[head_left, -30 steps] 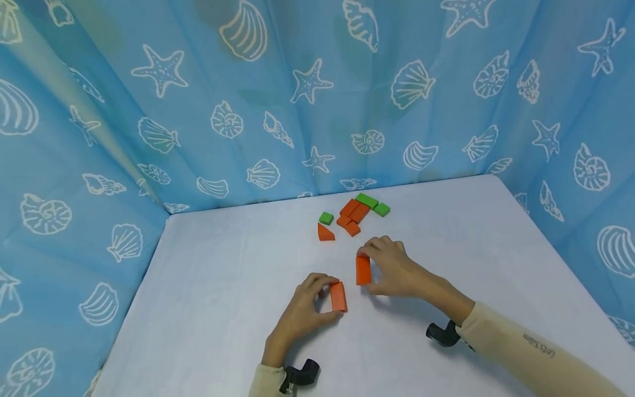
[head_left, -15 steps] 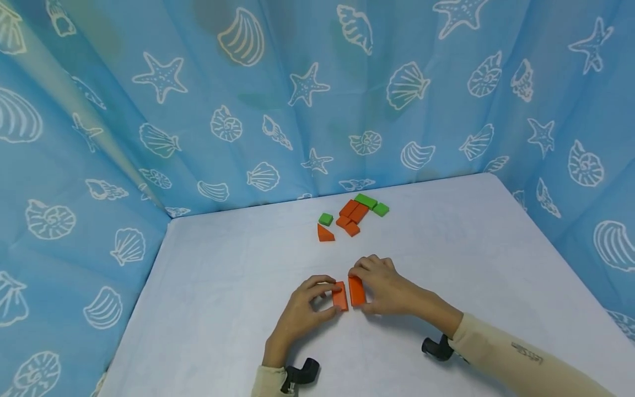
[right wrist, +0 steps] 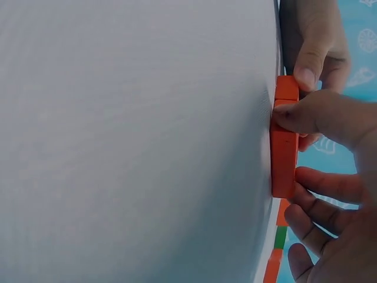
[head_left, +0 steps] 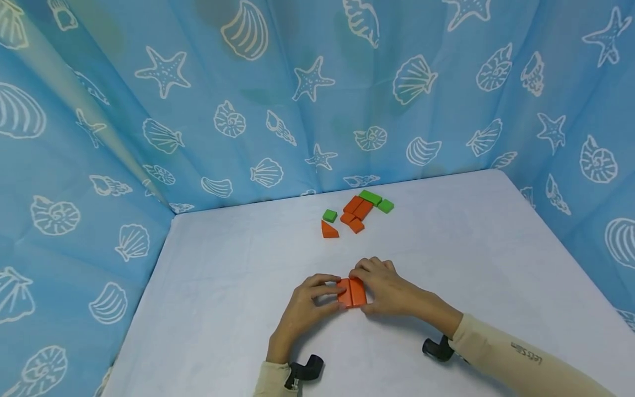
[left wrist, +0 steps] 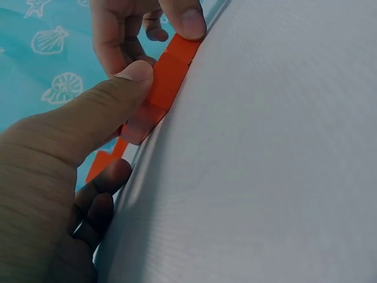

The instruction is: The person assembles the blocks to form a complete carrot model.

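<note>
Two orange rectangular blocks lie side by side on the white tabletop, their long sides meeting in the head view. My left hand (head_left: 303, 304) pinches the left orange block (head_left: 343, 298) across its near and far ends, thumb on the near one. The right orange block (head_left: 358, 294) is held the same way by my right hand (head_left: 392, 290). In the right wrist view, the right thumb presses the near end of this orange block (right wrist: 284, 156), and the left thumb sits on the adjoining block (right wrist: 287, 86). Part of each block is hidden behind fingers.
Farther back on the white table (head_left: 223, 264) lie several loose pieces: an orange wedge (head_left: 329, 230), a small green block (head_left: 329, 215), a cluster of orange blocks (head_left: 364, 209) and a longer green block (head_left: 370, 197). A blue shell-print curtain (head_left: 297, 138) hangs behind.
My right hand has brought its orange block toward me and to the left, up against the left one. The left block has shifted slightly, and the gap between them has closed.
</note>
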`<action>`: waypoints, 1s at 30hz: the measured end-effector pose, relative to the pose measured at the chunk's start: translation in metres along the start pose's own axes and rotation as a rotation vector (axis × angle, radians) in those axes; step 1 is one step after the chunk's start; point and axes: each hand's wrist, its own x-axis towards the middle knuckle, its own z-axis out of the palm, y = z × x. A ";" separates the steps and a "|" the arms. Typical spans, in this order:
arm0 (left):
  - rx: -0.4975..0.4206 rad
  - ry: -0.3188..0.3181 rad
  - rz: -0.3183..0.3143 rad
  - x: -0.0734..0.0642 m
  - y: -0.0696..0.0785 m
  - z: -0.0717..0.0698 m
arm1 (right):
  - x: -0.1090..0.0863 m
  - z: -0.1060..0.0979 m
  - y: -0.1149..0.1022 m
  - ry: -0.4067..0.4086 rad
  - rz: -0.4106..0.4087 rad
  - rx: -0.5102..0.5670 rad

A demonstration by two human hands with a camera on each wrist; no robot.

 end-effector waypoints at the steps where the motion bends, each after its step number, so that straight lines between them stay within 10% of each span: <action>1: 0.004 0.001 0.001 0.000 -0.001 0.000 | 0.000 0.000 0.000 -0.004 0.003 0.015; 15: 0.001 0.008 -0.045 0.001 -0.003 -0.002 | 0.044 -0.046 0.045 0.254 0.140 0.018; 30: -0.017 0.004 -0.042 0.001 0.001 0.001 | 0.110 -0.049 0.109 0.177 0.352 -0.076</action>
